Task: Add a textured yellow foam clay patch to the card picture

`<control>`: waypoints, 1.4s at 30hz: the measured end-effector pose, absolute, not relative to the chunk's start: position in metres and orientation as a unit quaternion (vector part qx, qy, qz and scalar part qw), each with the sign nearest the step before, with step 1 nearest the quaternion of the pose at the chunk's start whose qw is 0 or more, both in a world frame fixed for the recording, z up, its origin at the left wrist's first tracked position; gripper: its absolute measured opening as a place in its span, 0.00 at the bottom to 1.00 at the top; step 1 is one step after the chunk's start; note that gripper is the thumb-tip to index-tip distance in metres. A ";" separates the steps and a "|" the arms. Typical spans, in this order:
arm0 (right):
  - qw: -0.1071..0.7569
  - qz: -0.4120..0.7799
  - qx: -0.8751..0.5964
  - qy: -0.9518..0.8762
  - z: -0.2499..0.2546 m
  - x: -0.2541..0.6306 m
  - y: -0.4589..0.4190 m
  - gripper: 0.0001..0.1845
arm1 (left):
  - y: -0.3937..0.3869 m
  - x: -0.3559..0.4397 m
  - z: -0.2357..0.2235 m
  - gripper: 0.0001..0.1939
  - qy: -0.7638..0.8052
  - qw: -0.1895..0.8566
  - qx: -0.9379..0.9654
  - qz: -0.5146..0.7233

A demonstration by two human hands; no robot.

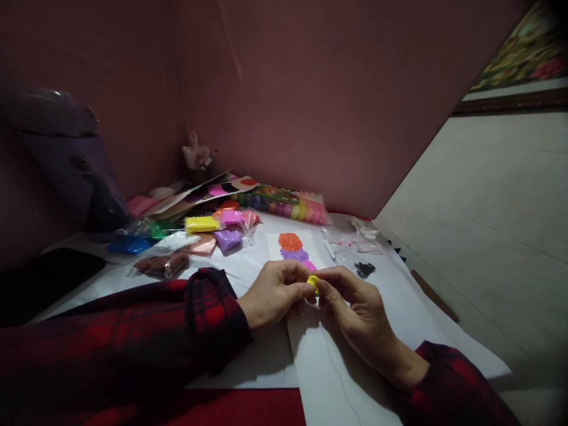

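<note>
Left plaid sleeve (133,337) occupies the near foreground, its forearm extended from the lower left toward the centre of the white-covered tabletop (426,319). Beyond it, at the far left, lie a black flat item (66,275), type not identifiable, and a purple bin (66,160) standing against the wall. Next come modelling-clay packets: blue (133,244), brown (162,265), yellow (202,224) and purple (228,239). They lie in a loose cluster, apparently set aside so the colours remain within reach of the left arm. Clear wrapping encloses the brown clay, presumably to limit drying. The left hand (273,293) pinches the yellow clay piece (313,284) from the left, between thumb and curled fingers. The piece is located between both hands, raised in front of a white card (309,241) bearing orange (290,241), purple (294,254) and pink patches. Behind the card, a multicolour clay pack (288,207) rests along the wall. The right hand (359,302) grips the same piece from the right with thumb and forefinger; a two-sided fingertip hold suits so small and probably soft a part. At the right, a black clay scrap (364,270) lies apart from the hands.
</note>
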State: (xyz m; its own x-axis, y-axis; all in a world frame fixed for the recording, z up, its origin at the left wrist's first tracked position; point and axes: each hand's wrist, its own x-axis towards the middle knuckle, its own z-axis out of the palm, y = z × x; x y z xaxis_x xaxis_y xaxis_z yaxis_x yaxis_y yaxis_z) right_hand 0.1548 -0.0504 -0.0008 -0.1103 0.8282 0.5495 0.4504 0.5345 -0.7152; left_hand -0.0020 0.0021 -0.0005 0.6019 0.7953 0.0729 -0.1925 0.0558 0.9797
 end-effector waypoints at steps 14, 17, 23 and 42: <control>0.490 0.196 -0.447 -0.722 0.001 0.153 -0.052 0.06 | 0.001 -0.001 -0.001 0.11 0.265 0.676 0.583 0.365; 0.490 0.195 -0.450 -0.721 0.000 0.154 -0.052 0.06 | 0.001 -0.001 0.000 0.12 0.267 0.672 0.585 0.368; 0.492 0.197 -0.449 -0.719 -0.001 0.154 -0.051 0.06 | 0.000 -0.001 -0.001 0.12 0.263 0.663 0.597 0.366; 0.489 0.202 -0.444 -0.723 0.000 0.153 -0.052 0.05 | 0.000 -0.001 -0.002 0.14 0.271 0.645 0.613 0.367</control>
State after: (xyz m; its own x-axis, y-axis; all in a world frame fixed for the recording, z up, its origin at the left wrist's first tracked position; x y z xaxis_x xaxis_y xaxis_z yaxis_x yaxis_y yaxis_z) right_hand 0.1530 -0.0518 0.0000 -0.1257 0.8399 0.5280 0.4448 0.5235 -0.7267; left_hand -0.0010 0.0003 -0.0021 0.5839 0.8058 0.0992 -0.1402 -0.0203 0.9899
